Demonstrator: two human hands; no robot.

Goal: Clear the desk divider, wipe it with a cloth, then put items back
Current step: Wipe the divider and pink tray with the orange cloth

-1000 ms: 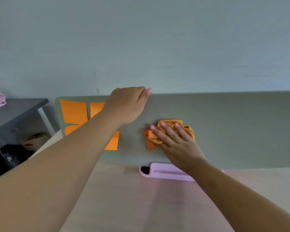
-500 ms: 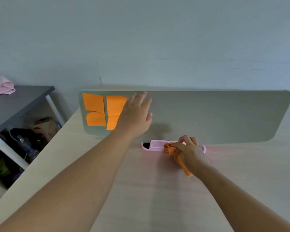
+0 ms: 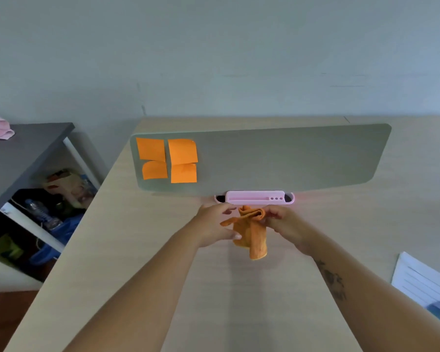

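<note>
the right hand [image 3: 287,224] has a narrow grip, fingertips pinched on the bunched top fold of the orange cloth [image 3: 254,237]. the left hand [image 3: 214,224] meets it from the other side, thumb and fingers closed lightly on the cloth's left corner. the cloth hangs between the 2 hands, in front of the desk divider [image 3: 277,161] and just short of its middle. its lower end droops toward the worktop [image 3: 239,301].

this looks like a regrip or refold between wiping passes. to do it well, i would draw the 2 corners apart to flatten the bunch, then fold it into a flat pad. a clean face would then press evenly on the panel instead of a lump that skips. i would also keep it off the worktop while folding.

the cloth is soft and limp, with a fine nap like microfibre, so it will crumple unless held taut. the divider is a smooth, matte grey-green board with rounded corners, standing upright. 4 orange sticky notes [image 3: 168,160] sit at the divider's left end, their lower edges curling, so that patch is unwiped or they need lifting. a pink holder [image 3: 254,196], glossy moulded plastic with small round holes, sits at the foot of the divider. lined sheets of paper [image 3: 422,283] lie well in front of the divider's right end.
</note>
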